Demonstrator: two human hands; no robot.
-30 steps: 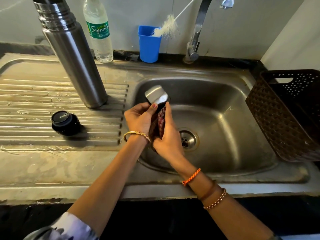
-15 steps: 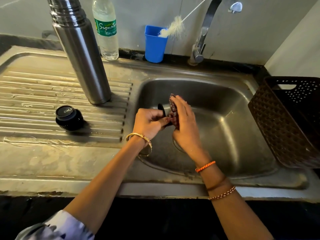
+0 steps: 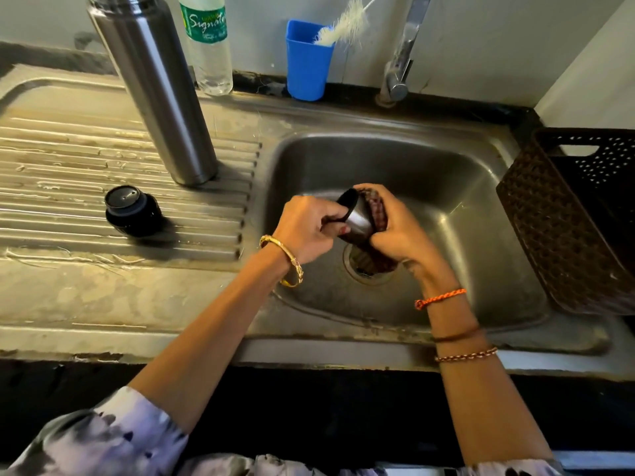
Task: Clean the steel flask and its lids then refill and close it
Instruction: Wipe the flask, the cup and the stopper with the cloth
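The tall steel flask (image 3: 161,94) stands upright and uncapped on the ribbed drainboard. Its black inner lid (image 3: 132,210) rests on the drainboard to the front left of it. Over the sink basin (image 3: 446,187), my left hand (image 3: 305,228) grips the steel cup lid (image 3: 357,219) by its dark rim, lying on its side. My right hand (image 3: 395,231) presses a dark checked cloth (image 3: 376,209) against the lid's closed end; the cloth's tail hangs down over the drain.
A clear plastic water bottle (image 3: 208,46) stands behind the flask. A blue cup (image 3: 307,60) holding a white bottle brush (image 3: 345,25) sits by the tap (image 3: 400,63), which is not running. A dark brown plastic basket (image 3: 567,218) sits right of the sink.
The cup lid has been turned in my hands, from mouth down to lying sideways, while the cloth moved over its end. My view has tilted and shifted slightly.
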